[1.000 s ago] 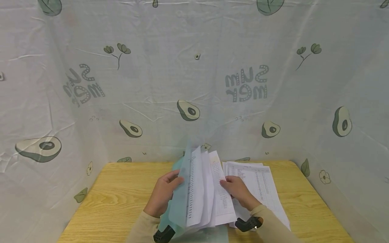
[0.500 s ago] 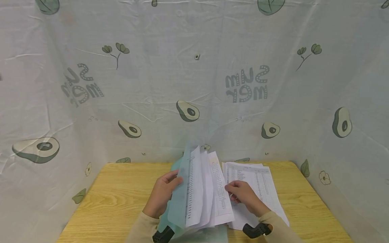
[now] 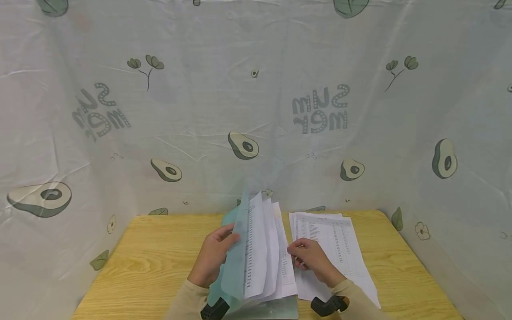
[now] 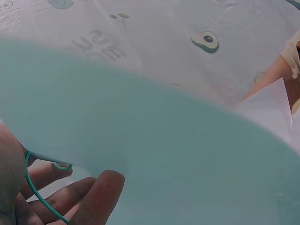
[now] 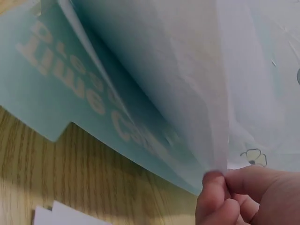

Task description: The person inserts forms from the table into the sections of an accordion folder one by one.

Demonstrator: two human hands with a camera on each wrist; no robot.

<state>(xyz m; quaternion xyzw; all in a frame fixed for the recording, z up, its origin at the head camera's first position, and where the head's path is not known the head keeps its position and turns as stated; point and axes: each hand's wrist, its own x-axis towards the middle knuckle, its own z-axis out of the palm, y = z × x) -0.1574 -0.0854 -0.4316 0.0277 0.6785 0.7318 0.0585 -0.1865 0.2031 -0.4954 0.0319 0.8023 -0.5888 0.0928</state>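
Observation:
A translucent teal plastic folder (image 3: 234,266) stands partly open in front of me, with several printed sheets (image 3: 256,249) fanned out inside it. My left hand (image 3: 214,255) holds its left cover, thumb on one side and fingers on the other. A thin green elastic cord (image 4: 35,187) runs by those fingers in the left wrist view. My right hand (image 3: 314,258) pinches the edge of the rightmost paper sheet (image 5: 197,70) between thumb and index finger. Pale lettering (image 5: 70,93) shows on the folder's inner face behind that sheet in the right wrist view.
A loose stack of printed papers (image 3: 328,253) lies on the wooden table (image 3: 156,253) right of the folder, partly under my right forearm. A pale curtain (image 3: 192,106) with avocado prints hangs around the table's back and sides.
My right hand shifted its grip to the rightmost sheet's outer edge, then moved left with it. That sheet now stands steeper, closer to the others. The left hand holds the same place.

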